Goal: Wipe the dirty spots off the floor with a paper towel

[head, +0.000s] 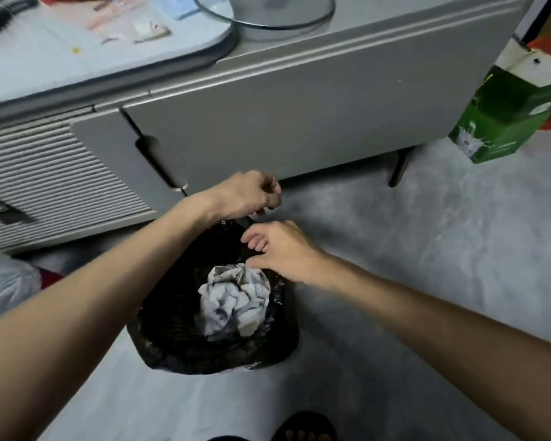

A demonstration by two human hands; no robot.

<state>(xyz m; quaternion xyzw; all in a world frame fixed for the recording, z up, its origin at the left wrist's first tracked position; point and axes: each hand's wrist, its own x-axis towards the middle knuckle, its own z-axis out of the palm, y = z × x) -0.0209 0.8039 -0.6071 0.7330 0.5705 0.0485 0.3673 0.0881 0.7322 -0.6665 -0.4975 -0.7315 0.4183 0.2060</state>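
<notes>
A black bin bag (172,329) stands open on the grey floor (427,249) in front of me. Inside it lies a crumpled, soiled paper towel (234,300), white with dark smears. My left hand (247,194) is at the bag's far rim, fingers curled and pinching the black plastic edge. Just right of it, my right hand (279,249) hovers over the bag's right rim with loosely spread fingers; its thumb touches the top of the paper towel, and nothing is gripped that I can see.
A grey low cabinet (283,116) with a slatted front stands right behind the bag. A green carton (503,116) sits on the floor at the right. A clear plastic bag (4,281) lies at the left. My foot in a dark sandal (303,428) is at the bottom.
</notes>
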